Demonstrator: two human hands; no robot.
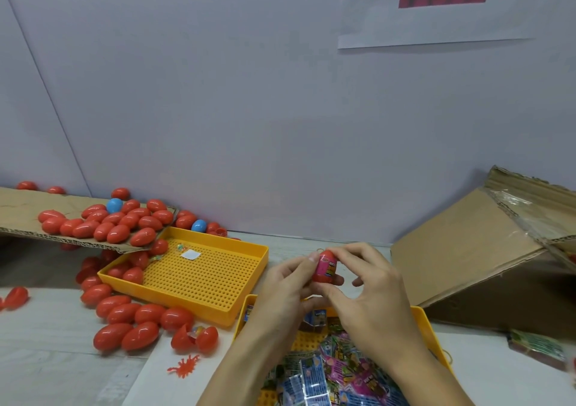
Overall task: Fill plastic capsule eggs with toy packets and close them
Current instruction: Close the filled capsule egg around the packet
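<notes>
**Red plastic, pink packet, halfway in**

Red capsule egg (325,267) held up between both hands, above the near edge of the yellow tray of packets (428,320). Pink toy packet (329,265) showing against the shell, apparently still poking out at the seam; whether fully tucked in, cannot tell. Left hand (285,284) curled round the left side of the egg, fingertips pinching it. Right hand (366,284) curled over the top and right side, thumb under, gripping the same egg.

Judged light and hollow, hard-shelled and glossy, so likely slippery under a loose pinch. Best taken at the two rounded ends, one half per hand, leaving the seam free to snap. Packet foil thin and springy, likely to bulge back and get caught in the join; worth folding down before pressing the halves together. Thin rim probably apt to flex or crack if squeezed off-axis.

Elsewhere: closed red eggs (124,312) heaped on the table at left, more on a cardboard flap (18,215) with two blue ones (114,205); a perforated yellow tray (202,277) beside them; one egg lying open (194,338); a cardboard box (473,256) tipped at right.
</notes>
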